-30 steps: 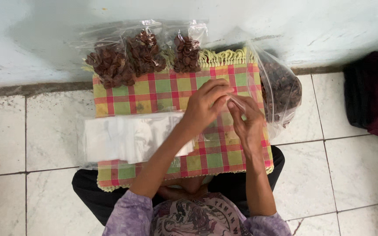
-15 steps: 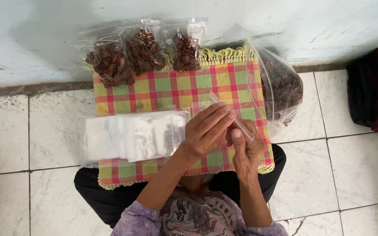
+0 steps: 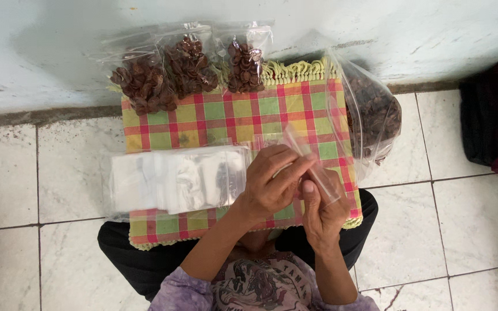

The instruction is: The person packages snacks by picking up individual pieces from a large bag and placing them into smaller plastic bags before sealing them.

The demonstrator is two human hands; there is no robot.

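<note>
Fingers (image 3: 286, 167) of the left hand (image 3: 272, 184) are pinched together on a small clear plastic bag (image 3: 312, 164), w/ the thumb hidden behind it. The same bag is gripped lower down by the right hand (image 3: 324, 210), thumb pressed against its near face, other fingers curled behind. The bag is held tilted above the near right part of a checked cloth (image 3: 231, 118) (red, green & yellow, fringed at the far edge) that is spread over the person's lap. A stack of empty clear bags (image 3: 177, 178) is laid on the cloth just left of the left hand, approx. touching the wrist. At the cloth's far edge three filled bags of dark brown dried pieces (image 3: 188, 69) are lined up against the wall. A large open bag of the same brown stuff (image 3: 376, 118) is seen at the cloth's right edge, on the tiled floor (image 3: 462, 219).
</note>
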